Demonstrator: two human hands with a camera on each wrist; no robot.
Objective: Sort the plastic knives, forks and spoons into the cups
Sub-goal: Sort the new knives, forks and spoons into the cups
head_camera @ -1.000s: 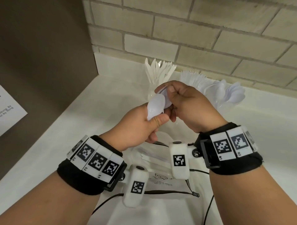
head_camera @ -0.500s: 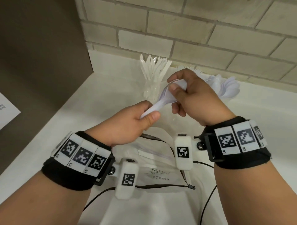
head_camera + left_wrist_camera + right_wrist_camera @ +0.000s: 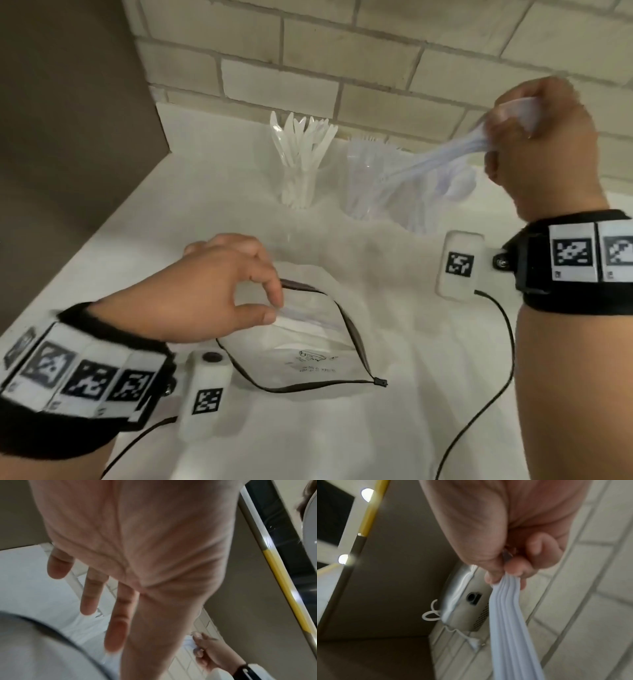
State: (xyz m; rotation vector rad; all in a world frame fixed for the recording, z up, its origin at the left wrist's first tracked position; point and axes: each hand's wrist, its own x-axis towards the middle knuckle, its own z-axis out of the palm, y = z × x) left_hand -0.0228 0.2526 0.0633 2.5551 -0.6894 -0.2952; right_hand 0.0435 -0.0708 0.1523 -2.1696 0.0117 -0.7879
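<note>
My right hand [image 3: 503, 120] is raised at the upper right and grips a bundle of white plastic spoons [image 3: 455, 147] by the bowls, with the handles slanting down-left over the cups. In the right wrist view the hand [image 3: 505, 574] pinches the spoon handles [image 3: 510, 615]. Three clear cups stand by the wall: the knife cup [image 3: 301, 178], the fork cup [image 3: 366, 185] and the spoon cup [image 3: 448, 192], partly hidden behind the bundle. My left hand [image 3: 274, 307] hovers at the mouth of the open zip bag [image 3: 308, 366], holding nothing. Its fingers [image 3: 118, 615] are straight.
White cutlery [image 3: 301, 325] lies inside the bag. A brick wall [image 3: 342, 68] backs the white counter [image 3: 428, 377], and a brown panel [image 3: 68, 120] closes the left side. Thin black cables [image 3: 503, 342] run from the wrist cameras across the counter.
The left hand let go of the spoons and dropped to the bag's opening. The right hand carried the spoons up and to the right, over the cups.
</note>
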